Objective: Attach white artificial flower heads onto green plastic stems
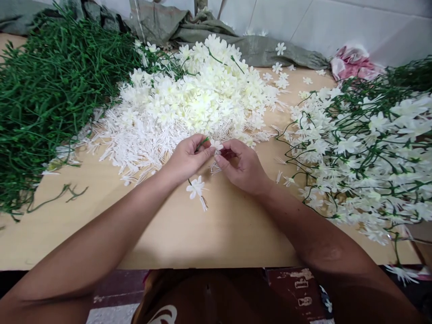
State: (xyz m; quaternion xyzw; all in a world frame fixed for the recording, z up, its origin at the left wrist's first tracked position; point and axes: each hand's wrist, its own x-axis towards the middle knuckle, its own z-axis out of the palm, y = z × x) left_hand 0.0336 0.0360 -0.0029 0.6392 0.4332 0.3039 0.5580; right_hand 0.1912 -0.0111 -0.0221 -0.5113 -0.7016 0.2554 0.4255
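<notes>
My left hand (187, 158) is closed around a green artificial stem (203, 143), whose upper end pokes out between thumb and fingers. Below that hand hangs a white artificial flower (195, 186) on a dark green branch, with pale stamens trailing under it. Between my two hands is another small white flower head (216, 145), pinched by the thumb and fingers of my right hand (245, 167) and touching my left fingertips. Just beyond them lies a heap of loose white flower heads (202, 94), with white stamen pieces (141, 139) along its near side.
Green plastic stems (60, 85) are piled high at the left. Assembled white flower sprays (364, 148) cover the right side of the cardboard-coloured tabletop (209, 243). Grey-green cloth (280, 51) and a pink-and-white bag (354, 64) lie at the back against a tiled wall (330, 27).
</notes>
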